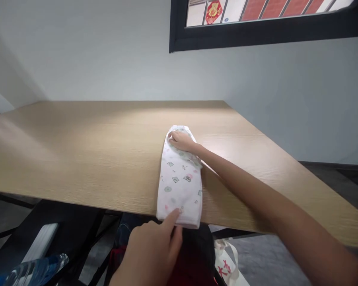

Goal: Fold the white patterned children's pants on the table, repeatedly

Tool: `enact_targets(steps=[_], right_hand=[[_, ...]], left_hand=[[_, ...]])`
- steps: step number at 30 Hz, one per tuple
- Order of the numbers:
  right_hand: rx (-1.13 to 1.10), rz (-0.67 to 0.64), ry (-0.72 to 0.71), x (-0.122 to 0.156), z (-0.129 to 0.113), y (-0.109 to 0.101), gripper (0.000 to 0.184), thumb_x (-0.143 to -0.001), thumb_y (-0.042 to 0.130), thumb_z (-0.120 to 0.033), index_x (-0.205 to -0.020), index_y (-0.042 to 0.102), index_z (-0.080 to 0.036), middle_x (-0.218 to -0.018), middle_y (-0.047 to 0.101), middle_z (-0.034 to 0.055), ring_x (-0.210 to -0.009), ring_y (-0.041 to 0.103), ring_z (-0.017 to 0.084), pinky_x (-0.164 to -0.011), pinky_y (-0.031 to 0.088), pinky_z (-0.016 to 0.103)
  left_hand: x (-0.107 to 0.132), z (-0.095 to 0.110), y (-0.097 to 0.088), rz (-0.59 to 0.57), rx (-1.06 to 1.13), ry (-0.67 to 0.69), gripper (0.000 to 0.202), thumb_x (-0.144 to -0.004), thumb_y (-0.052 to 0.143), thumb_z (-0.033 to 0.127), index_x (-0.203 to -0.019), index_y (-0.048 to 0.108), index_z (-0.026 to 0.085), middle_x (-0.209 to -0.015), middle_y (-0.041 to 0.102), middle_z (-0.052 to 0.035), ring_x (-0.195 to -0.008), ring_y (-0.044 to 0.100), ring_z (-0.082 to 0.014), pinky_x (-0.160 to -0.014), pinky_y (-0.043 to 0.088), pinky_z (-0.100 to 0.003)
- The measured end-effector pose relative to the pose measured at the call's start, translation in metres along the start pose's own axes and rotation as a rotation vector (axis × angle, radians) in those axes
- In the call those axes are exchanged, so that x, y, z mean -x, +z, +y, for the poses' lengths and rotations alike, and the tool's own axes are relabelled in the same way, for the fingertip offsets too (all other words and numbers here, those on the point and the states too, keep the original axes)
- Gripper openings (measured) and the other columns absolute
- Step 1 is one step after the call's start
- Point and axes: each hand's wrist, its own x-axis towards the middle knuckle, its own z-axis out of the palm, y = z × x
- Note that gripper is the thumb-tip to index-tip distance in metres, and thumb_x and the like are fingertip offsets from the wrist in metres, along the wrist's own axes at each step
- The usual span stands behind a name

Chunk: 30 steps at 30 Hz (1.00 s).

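A long folded white cloth with small printed figures [180,178] lies on the wooden table [92,159], its near end hanging just over the front edge. My right hand [181,141] reaches out and presses flat on the cloth's far end, fingers spread. My left hand [152,250] is at the near end, its index finger stretched out onto the cloth's bottom edge and the other fingers curled under. Neither hand lifts the cloth.
A grey wall stands behind the table, with a dark-framed window [256,35] at the top right. Below the table edge I see a clear plastic bottle [32,270], a white bag with red print [226,266] and dark table legs.
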Motion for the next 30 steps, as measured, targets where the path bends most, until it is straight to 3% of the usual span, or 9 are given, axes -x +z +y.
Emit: enact_targets(steps=[2, 5, 9, 12, 14, 17, 22, 25, 30], right_hand=[[-0.055, -0.088, -0.103, 0.025, 0.007, -0.013, 0.025, -0.089, 0.04, -0.026, -0.106, 0.058, -0.019, -0.111, 0.057, 0.0082, -0.108, 0.048, 0.025, -0.087, 0.039, 0.037], [-0.25, -0.209, -0.145, 0.069, 0.001, -0.032, 0.032, -0.093, 0.034, -0.033, -0.114, 0.056, -0.023, -0.123, 0.053, 0.007, -0.114, 0.046, 0.026, -0.091, 0.04, 0.041], [-0.468, -0.255, -0.157, 0.109, -0.016, -0.043, 0.038, -0.096, 0.026, -0.036, -0.129, 0.043, -0.026, -0.129, 0.049, 0.004, -0.114, 0.048, 0.023, -0.092, 0.043, 0.039], [-0.373, -0.212, -0.243, 0.106, -0.014, -0.033, 0.043, -0.097, 0.021, -0.035, -0.133, 0.039, -0.023, -0.137, 0.041, 0.0056, -0.124, 0.037, 0.024, -0.102, 0.032, 0.045], [-0.183, -0.213, -0.281, 0.087, -0.004, -0.021, 0.045, -0.096, 0.02, -0.036, -0.135, 0.037, -0.021, -0.142, 0.033, 0.0067, -0.13, 0.027, 0.026, -0.107, 0.016, 0.054], [0.088, -0.189, -0.297, 0.048, 0.012, -0.006, 0.047, -0.095, 0.024, -0.038, -0.138, 0.033, -0.021, -0.144, 0.028, 0.0069, -0.132, 0.021, 0.03, -0.104, -0.003, 0.062], [0.179, -0.131, -0.167, -0.002, 0.021, 0.005, 0.052, -0.095, 0.02, -0.04, -0.142, 0.024, -0.018, -0.146, 0.023, 0.0065, -0.133, 0.016, 0.03, -0.104, -0.006, 0.06], [0.174, -0.13, -0.173, -0.008, 0.017, 0.005, 0.051, -0.095, 0.02, -0.038, -0.142, 0.025, -0.019, -0.146, 0.023, 0.0058, -0.133, 0.016, 0.031, -0.104, -0.005, 0.061], [0.172, -0.156, -0.267, 0.026, -0.007, -0.008, 0.04, -0.094, 0.029, -0.032, -0.123, 0.05, -0.014, -0.128, 0.048, 0.0148, -0.121, 0.038, 0.031, -0.105, 0.007, 0.06]], left_hand=[[-0.011, 0.004, -0.011, 0.046, 0.044, 0.2, 0.036, -0.091, 0.032, 0.036, -0.101, 0.066, 0.026, -0.072, 0.069, -0.0048, -0.061, 0.063, -0.0188, -0.054, 0.038, -0.025], [-0.056, 0.001, -0.038, 0.151, 0.046, 0.445, 0.042, -0.093, 0.028, 0.034, -0.079, 0.065, 0.018, -0.07, 0.065, -0.0028, -0.06, 0.058, -0.0147, -0.055, 0.039, -0.024], [-0.142, -0.003, -0.058, 0.192, -0.061, 0.575, 0.031, -0.09, 0.034, 0.023, -0.102, 0.06, 0.013, -0.11, 0.061, -0.0092, -0.095, 0.057, -0.0184, -0.08, 0.044, -0.029], [-0.172, -0.005, -0.044, 0.192, -0.082, 0.552, 0.039, -0.092, 0.031, 0.028, -0.121, 0.049, 0.009, -0.131, 0.047, -0.0153, -0.119, 0.044, -0.0251, -0.099, 0.033, -0.041], [-0.16, -0.007, -0.026, 0.205, -0.093, 0.527, 0.049, -0.093, 0.027, 0.035, -0.133, 0.035, 0.007, -0.143, 0.03, -0.0177, -0.132, 0.025, -0.0304, -0.106, 0.019, -0.051], [-0.108, -0.014, -0.002, 0.163, -0.101, 0.551, 0.057, -0.093, 0.024, 0.045, -0.141, 0.021, 0.013, -0.149, 0.016, -0.0124, -0.137, 0.009, -0.03, -0.108, 0.009, -0.055], [-0.025, -0.031, 0.018, 0.097, -0.034, 0.654, 0.067, -0.09, 0.037, 0.049, -0.144, 0.007, 0.022, -0.149, 0.015, -0.0058, -0.138, 0.011, -0.0244, -0.11, 0.016, -0.05], [-0.014, -0.042, 0.029, 0.154, 0.001, 0.668, 0.07, -0.085, 0.05, 0.032, -0.143, 0.012, 0.024, -0.147, 0.024, -0.0061, -0.135, 0.022, -0.0236, -0.108, 0.025, -0.048], [-0.035, -0.051, 0.043, 0.439, 0.04, 0.733, 0.054, -0.084, 0.028, -0.001, -0.13, 0.041, 0.026, -0.13, 0.052, -0.0031, -0.122, 0.045, -0.0149, -0.103, 0.032, -0.038]])
